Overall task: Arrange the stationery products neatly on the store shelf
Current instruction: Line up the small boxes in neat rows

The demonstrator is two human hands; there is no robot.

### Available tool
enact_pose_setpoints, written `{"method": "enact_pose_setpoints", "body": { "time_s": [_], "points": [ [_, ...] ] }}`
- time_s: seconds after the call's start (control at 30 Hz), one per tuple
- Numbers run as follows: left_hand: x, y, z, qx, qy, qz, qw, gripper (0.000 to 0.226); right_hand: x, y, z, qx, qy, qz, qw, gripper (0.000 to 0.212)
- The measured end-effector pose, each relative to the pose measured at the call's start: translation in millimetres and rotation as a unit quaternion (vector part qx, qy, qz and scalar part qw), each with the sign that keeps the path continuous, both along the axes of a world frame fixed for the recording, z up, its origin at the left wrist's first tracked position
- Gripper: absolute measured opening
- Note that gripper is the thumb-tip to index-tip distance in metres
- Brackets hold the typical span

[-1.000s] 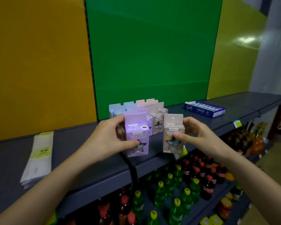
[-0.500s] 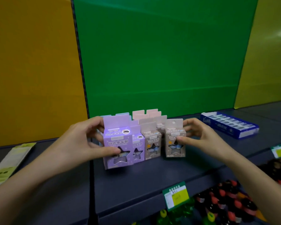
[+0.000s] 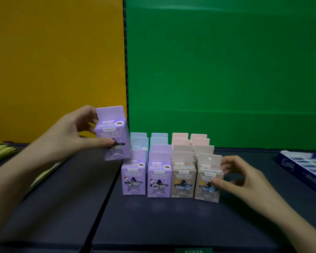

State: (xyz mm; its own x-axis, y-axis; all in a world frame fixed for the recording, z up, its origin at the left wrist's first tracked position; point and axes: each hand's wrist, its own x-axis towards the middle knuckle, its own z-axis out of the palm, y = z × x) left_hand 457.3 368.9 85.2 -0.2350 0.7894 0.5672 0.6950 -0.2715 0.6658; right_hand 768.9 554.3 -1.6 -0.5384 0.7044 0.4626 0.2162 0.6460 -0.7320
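**Q:** Since half a second ago, what has moved?

**A:** Lifted clear of the row, the purple box [image 3: 113, 133] now sits in the air in the left hand [image 3: 72, 133], above and just left of the front line. The taupe box [image 3: 208, 177] in the right hand [image 3: 242, 177] has come down onto the shelf [image 3: 171, 221] at the right end of that line.

**Q:** How are the hands holding them?

**A:** The left hand is closed on the purple box, thumb across its front, fingers behind. It tilts slightly, probably being carried to a free spot on the left. The right hand pinches the taupe box, thumb on the front and fingers at its upper right edge, likely nudging it flush with its neighbour.

**Q:** What stands around them?

**A:** Two purple front boxes [image 3: 146, 178] and one taupe front box [image 3: 183, 177] stand upright, side by side, star windows facing out. Behind them, rows of blue boxes [image 3: 148, 138] and pink boxes [image 3: 190, 138] are sorted by colour. Well apart to the right lies a blue carton [image 3: 305, 168]; at far left, yellow packets [image 3: 0, 152]
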Motion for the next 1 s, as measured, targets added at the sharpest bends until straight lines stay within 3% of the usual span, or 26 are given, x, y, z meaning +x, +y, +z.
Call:
{"method": "enact_pose_setpoints", "body": {
  "time_s": [0.13,0.3,0.43,0.57,0.63,0.8,1.0],
  "points": [
    [-3,18,8,-0.03,0.016,0.019,0.999,0.055,-1,3,2,0.007,-0.013,0.007,1.0,0.036],
    [-10,37,21,-0.049,0.049,0.023,0.997,0.078,-2,3,5,-0.012,-0.013,0.025,1.0,0.048],
    [-13,44,25,-0.051,0.024,0.005,0.998,0.07,-1,3,5,-0.008,-0.013,0.025,1.0,0.071],
    [-13,51,16,-0.093,0.019,-0.007,0.995,0.056,-2,4,4,-0.007,-0.013,0.031,0.999,0.074],
    [-10,56,10,-0.102,0.025,-0.007,0.994,0.047,-2,3,5,-0.005,-0.015,0.034,0.999,0.073],
    [-6,62,6,-0.144,0.007,-0.03,0.989,0.051,-2,0,8,-0.018,-0.003,0.051,0.999,0.066],
    [-9,63,11,-0.181,-0.018,-0.066,0.981,0.041,-6,-4,11,-0.029,-0.002,0.039,0.999,0.037]
  ]
}}
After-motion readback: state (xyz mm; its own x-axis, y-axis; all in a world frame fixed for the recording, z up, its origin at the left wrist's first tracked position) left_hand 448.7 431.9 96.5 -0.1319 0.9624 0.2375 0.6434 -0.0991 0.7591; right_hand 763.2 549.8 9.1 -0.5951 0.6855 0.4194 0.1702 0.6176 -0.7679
